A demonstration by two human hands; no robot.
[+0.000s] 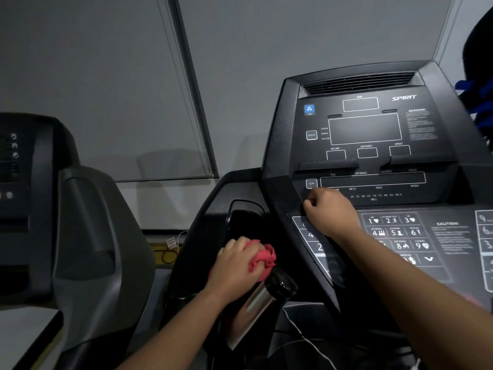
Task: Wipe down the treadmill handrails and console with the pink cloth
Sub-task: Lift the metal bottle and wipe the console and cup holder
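My left hand grips a bunched pink cloth and presses it against the top of the black and chrome handrail grip at the console's left side. My right hand is curled into a loose fist and rests on the lower left of the black treadmill console, over the keypad's edge. I see nothing held in it. The console's displays are dark.
A second treadmill stands close on the left. A grey wall and window blind lie behind. A white cable hangs below the console. Blue and black fabric shows at the right edge.
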